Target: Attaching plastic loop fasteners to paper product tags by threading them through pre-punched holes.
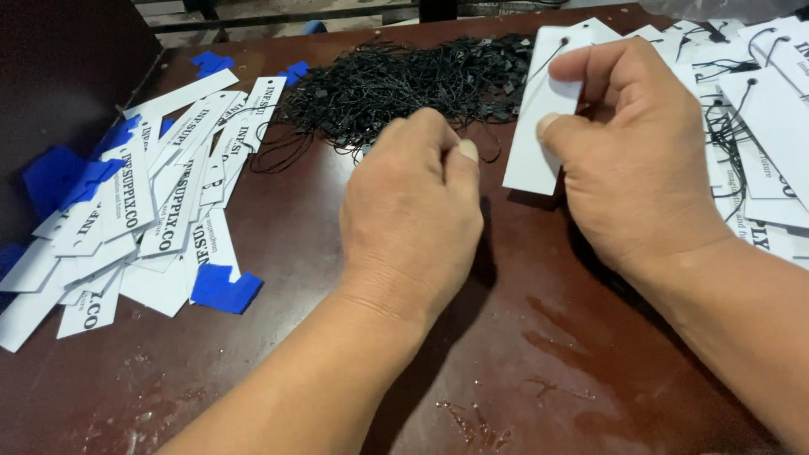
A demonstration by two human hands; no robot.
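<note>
Right hand [628, 160] pinched a blank white card tag [541, 114], thumb and forefinger on its right edge; a thin black string ran from the hole near its top. Left hand [410, 215] was closed, fingertips pressed together just left of the tag. Behind both lay a heap of black string loops [396, 84]. Printed white-and-blue tags [143, 211] lay scattered at left; strung tags [758, 109] were piled at right. All sat on a dark red-brown table [522, 354].

White hang tag [539, 126], held upright
Blank rectangular card, punched hole near top edge, thin black string [549, 57] threaded through it, raised above the table
</note>
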